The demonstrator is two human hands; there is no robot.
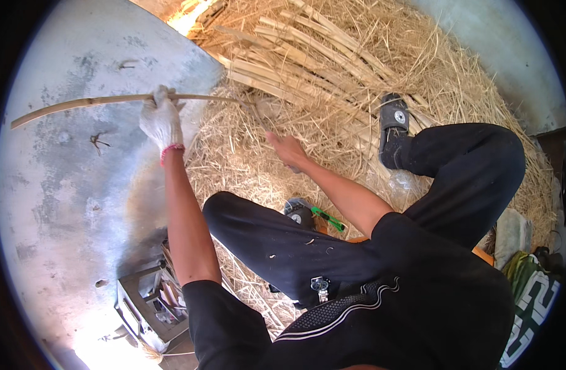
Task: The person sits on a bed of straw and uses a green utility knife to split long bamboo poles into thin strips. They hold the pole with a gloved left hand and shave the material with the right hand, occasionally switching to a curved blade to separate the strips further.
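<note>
My left hand [162,117], in a white glove with a pink cuff, is closed around a long, slightly bent bamboo strip [86,103]. One end of the strip reaches far left across the wall, and the other points at my right hand [287,150]. That bare hand is wrapped around the handle of a knife [257,116], whose narrow dark blade slants up to the strip's right end. Whether the edge touches the strip is hard to make out. Pale shavings [233,154] lie heaped below both hands.
Split bamboo strips [307,58] lie on the shavings at the far side. A green cutter [328,218] is by my near foot, and clear plastic [401,182] lies between my legs. A box of odds and ends [150,302] stands lower left, beside the grey wall [55,185].
</note>
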